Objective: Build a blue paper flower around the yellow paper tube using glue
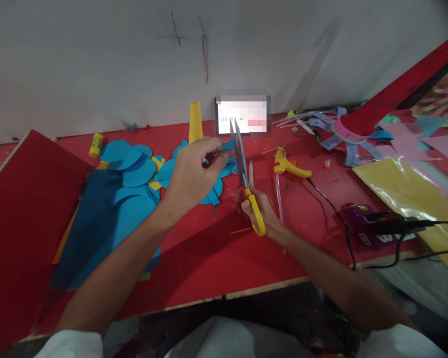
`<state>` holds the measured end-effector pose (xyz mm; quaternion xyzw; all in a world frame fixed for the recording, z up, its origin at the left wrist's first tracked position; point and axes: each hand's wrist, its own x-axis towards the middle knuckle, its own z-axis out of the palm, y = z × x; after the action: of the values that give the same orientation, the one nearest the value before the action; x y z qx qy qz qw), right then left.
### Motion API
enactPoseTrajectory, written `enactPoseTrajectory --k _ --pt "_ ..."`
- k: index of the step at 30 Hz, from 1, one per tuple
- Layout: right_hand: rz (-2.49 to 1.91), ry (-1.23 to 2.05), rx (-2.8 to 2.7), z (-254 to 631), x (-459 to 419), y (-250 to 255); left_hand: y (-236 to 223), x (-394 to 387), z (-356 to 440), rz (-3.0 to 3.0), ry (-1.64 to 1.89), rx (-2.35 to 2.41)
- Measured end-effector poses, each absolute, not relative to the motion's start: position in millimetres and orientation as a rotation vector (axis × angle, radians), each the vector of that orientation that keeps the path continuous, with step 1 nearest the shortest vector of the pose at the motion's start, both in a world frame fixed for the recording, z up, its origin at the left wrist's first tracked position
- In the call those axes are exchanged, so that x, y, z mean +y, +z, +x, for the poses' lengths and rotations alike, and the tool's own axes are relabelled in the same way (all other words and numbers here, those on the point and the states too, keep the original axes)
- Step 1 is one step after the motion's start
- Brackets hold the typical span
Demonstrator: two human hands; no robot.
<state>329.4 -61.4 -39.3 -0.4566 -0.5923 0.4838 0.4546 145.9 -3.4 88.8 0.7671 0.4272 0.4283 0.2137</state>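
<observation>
Between thumb and fingers, my left hand (196, 166) pinches a small piece of blue paper (229, 144). My right hand (259, 204) grips yellow-handled scissors (239, 154), whose blades point up and stand a little apart. The scissors' blades are right beside the blue paper; whether they touch it I cannot tell. Beneath and behind my left hand lie blue paper petals (211, 191), partly hidden by it. A yellow cone-shaped tube (195, 122) stands just behind that hand. More cut blue paper pieces (138, 169) are heaped to the left.
On the red table (216, 268), a yellow glue gun (291, 166) with a black cord lies to the right. A purple power box (369, 228) sits near the front edge. A lit screen (242, 113) leans on the wall. A glue stick (96, 144) stands at the left, near a red board (33, 209).
</observation>
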Motion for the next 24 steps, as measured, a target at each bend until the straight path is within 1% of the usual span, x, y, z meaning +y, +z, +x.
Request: enactPoseTrajectory --k 8,19,24 --pt "-1.113 1.225 -1.465 330 -62 -39 86 -3 143 1.91 1.165 1.103" --pt "-1.113 1.227 -1.493 330 -63 -30 88 -3 142 1.817 1.329 1.067" --pt "-1.126 1.212 -1.518 331 -63 -29 88 -5 142 1.82 1.261 1.044"
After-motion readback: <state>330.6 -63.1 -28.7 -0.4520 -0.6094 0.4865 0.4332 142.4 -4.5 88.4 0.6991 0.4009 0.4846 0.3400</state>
